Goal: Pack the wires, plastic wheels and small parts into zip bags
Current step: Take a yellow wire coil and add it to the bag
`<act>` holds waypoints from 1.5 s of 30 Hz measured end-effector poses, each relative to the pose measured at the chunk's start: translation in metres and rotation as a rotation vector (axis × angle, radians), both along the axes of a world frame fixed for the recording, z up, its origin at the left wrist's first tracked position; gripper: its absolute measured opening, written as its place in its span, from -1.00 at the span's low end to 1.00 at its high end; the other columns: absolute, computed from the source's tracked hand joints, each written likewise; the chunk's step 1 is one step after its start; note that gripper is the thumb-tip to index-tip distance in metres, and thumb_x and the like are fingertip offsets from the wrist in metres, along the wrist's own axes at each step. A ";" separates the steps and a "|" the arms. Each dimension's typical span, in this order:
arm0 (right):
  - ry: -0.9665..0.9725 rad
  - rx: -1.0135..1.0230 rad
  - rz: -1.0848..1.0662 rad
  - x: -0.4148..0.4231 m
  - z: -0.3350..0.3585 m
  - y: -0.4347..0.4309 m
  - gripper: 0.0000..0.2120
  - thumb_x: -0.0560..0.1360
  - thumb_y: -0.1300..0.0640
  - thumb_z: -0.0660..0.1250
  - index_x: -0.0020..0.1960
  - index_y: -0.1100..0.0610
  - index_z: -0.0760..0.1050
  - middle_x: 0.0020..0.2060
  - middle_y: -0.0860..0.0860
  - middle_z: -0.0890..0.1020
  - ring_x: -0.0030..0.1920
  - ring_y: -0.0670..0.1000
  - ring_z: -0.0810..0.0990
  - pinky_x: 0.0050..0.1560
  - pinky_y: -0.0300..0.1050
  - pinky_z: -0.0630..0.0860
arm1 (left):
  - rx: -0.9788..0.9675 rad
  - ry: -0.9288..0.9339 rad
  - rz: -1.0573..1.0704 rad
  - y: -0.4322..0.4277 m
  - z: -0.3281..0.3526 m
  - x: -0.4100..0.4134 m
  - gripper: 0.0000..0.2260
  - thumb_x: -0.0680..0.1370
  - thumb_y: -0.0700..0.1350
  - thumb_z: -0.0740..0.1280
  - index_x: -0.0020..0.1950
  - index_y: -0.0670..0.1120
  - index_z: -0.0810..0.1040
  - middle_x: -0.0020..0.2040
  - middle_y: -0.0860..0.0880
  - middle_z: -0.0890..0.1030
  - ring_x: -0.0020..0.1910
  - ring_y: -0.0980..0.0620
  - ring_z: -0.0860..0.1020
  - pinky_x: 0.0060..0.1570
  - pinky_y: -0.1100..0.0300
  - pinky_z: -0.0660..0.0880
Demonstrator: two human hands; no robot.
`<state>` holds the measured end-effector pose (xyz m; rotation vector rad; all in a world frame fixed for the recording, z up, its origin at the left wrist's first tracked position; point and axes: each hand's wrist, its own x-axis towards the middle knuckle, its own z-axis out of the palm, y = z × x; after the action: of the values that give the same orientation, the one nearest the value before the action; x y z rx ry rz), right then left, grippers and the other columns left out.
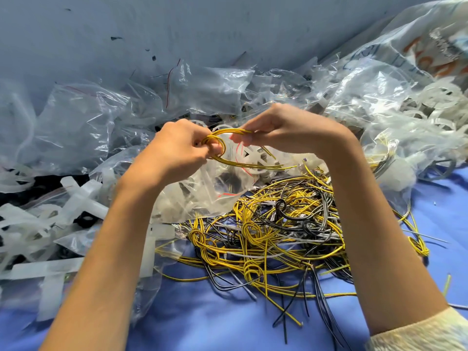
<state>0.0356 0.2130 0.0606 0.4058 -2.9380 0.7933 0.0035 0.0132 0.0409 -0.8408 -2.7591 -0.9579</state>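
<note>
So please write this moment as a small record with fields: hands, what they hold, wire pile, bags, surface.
left hand: pinches the coiled end of the yellow wire bundle
right hand: grips the same bundle further along
held item: yellow wires, partly looped, raised above the pile
wire pile: yellow, black and white wires, tangled, loose
zip bags: clear, heaped behind and left
surface: blue cloth

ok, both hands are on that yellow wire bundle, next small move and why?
Probably wrap the loose tail round the coil. The left hand pinches a small loop of the yellow wire bundle, the right hand holds the strands beside it, and the ends still trail free over the zip bag, so it looks too loose to bag yet.
</note>
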 end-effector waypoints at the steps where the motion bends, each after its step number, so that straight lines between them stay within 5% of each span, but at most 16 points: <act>1: -0.053 0.023 -0.001 0.001 -0.001 0.000 -0.70 0.53 -0.13 0.27 0.11 -0.02 0.64 -0.18 -0.08 0.68 -0.16 -0.13 0.55 -0.19 -0.17 0.42 | 0.008 -0.005 -0.003 0.000 0.000 0.000 -0.83 0.54 -0.08 0.36 -0.22 -0.11 0.62 -0.28 -0.15 0.59 -0.26 -0.10 0.47 -0.27 0.13 0.34; 5: -0.173 -0.020 0.037 0.004 -0.001 -0.007 -0.61 0.58 -0.11 0.15 0.17 0.09 0.60 -0.03 -0.15 0.67 -0.05 -0.26 0.64 0.04 -0.06 0.53 | 0.045 0.027 0.031 0.000 -0.002 -0.003 -0.86 0.52 -0.11 0.38 -0.19 -0.12 0.65 -0.29 -0.18 0.60 -0.27 -0.06 0.47 -0.31 0.17 0.33; 8: -0.181 -0.051 0.060 0.004 0.000 -0.009 -0.60 0.59 -0.10 0.11 0.23 0.08 0.56 -0.02 -0.09 0.64 -0.10 -0.18 0.67 -0.12 -0.08 0.54 | 0.089 0.052 0.060 -0.001 -0.002 -0.005 -0.89 0.52 -0.13 0.37 -0.17 -0.10 0.67 -0.30 -0.19 0.60 -0.31 -0.04 0.44 -0.36 0.20 0.33; 13: -0.315 -0.020 0.104 0.002 -0.005 -0.005 -0.73 0.58 -0.12 0.13 -0.23 -0.32 0.50 -0.18 -0.21 0.60 -0.26 -0.17 0.59 -0.18 -0.28 0.56 | 0.153 0.062 0.095 -0.002 -0.001 -0.006 -0.91 0.50 -0.13 0.40 -0.16 -0.11 0.66 -0.29 -0.20 0.58 -0.28 -0.07 0.43 -0.26 0.17 0.31; 16: -0.364 -0.032 0.119 0.001 -0.007 -0.004 -0.83 0.59 -0.11 0.13 0.01 -0.36 0.45 -0.31 -0.34 0.57 -0.26 -0.22 0.61 -0.07 -0.24 0.60 | 0.157 0.070 0.118 -0.001 -0.002 -0.006 -0.92 0.51 -0.18 0.38 -0.16 -0.09 0.66 -0.33 -0.09 0.58 -0.27 -0.04 0.46 -0.25 0.18 0.35; 19: -0.362 -0.018 0.116 0.002 -0.007 -0.004 -0.71 0.59 -0.08 0.17 0.28 -0.17 0.47 -0.49 -0.29 0.52 -0.33 -0.24 0.53 -0.10 -0.24 0.55 | 0.145 0.074 0.119 -0.001 -0.002 -0.006 -0.89 0.52 -0.20 0.36 -0.16 -0.07 0.65 -0.35 -0.02 0.56 -0.28 -0.01 0.46 -0.30 0.20 0.35; 22: -0.386 -0.056 0.108 0.003 -0.005 -0.003 -0.70 0.60 -0.04 0.15 0.30 -0.13 0.48 -0.38 -0.21 0.52 -0.20 -0.13 0.55 0.07 -0.15 0.57 | 0.119 0.080 0.106 -0.003 -0.002 -0.006 -0.90 0.52 -0.16 0.36 -0.16 -0.09 0.65 -0.32 -0.10 0.58 -0.28 -0.04 0.43 -0.30 0.19 0.34; 26: -0.421 -0.030 0.099 0.004 -0.007 -0.007 -0.69 0.63 -0.02 0.10 0.33 -0.16 0.41 0.04 -0.10 0.64 0.13 -0.01 0.60 0.23 0.07 0.50 | 0.098 0.091 0.132 -0.004 -0.002 -0.008 -0.89 0.52 -0.16 0.36 -0.16 -0.13 0.65 -0.39 -0.04 0.51 -0.37 0.03 0.37 -0.36 0.18 0.31; 28: -0.461 -0.050 0.117 0.004 -0.009 -0.010 -0.67 0.62 -0.03 0.09 0.36 -0.20 0.36 0.05 -0.18 0.56 0.10 -0.02 0.61 0.23 0.04 0.51 | 0.105 0.096 0.146 -0.004 -0.002 -0.008 -0.90 0.52 -0.20 0.36 -0.17 -0.12 0.65 -0.40 0.03 0.52 -0.37 0.08 0.39 -0.35 0.20 0.32; 31: -0.471 -0.082 0.141 0.001 -0.014 -0.011 -0.78 0.62 -0.04 0.10 0.15 -0.30 0.45 -0.08 -0.15 0.58 -0.06 -0.11 0.60 0.22 0.06 0.51 | 0.152 0.111 0.155 -0.004 -0.002 -0.008 -0.84 0.50 -0.28 0.34 -0.16 -0.06 0.67 -0.33 0.00 0.60 -0.29 0.03 0.48 -0.22 0.18 0.41; 35: -0.461 -0.089 0.135 -0.005 -0.019 -0.014 -0.68 0.62 -0.04 0.10 0.35 -0.18 0.36 -0.16 0.06 0.62 -0.07 -0.06 0.61 0.21 0.06 0.52 | 0.182 0.126 0.162 -0.005 -0.002 -0.008 -0.85 0.50 -0.25 0.36 -0.14 -0.05 0.68 -0.37 0.04 0.55 -0.33 0.07 0.44 -0.23 0.21 0.35; 38: -0.441 -0.066 0.117 -0.005 -0.018 -0.012 -0.63 0.60 -0.09 0.11 0.38 -0.10 0.39 -0.08 0.14 0.67 0.07 0.07 0.62 0.17 0.00 0.55 | 0.198 0.110 0.166 -0.007 -0.002 -0.008 -0.90 0.50 -0.20 0.37 -0.15 -0.06 0.68 -0.41 0.05 0.52 -0.35 0.07 0.43 -0.30 0.21 0.32; 45: -0.291 -0.060 0.072 -0.003 -0.016 -0.005 -0.63 0.60 -0.10 0.14 0.07 0.11 0.61 -0.36 -0.05 0.50 -0.34 -0.12 0.39 -0.30 -0.30 0.33 | 0.109 0.081 0.153 -0.009 -0.002 -0.009 -0.83 0.52 -0.12 0.38 -0.28 0.01 0.58 -0.44 0.04 0.46 -0.39 0.08 0.36 -0.38 0.21 0.29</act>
<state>0.0324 0.2079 0.0441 0.4266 -3.1690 1.0284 -0.0052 0.0046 0.0392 -0.6267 -2.6309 -1.0117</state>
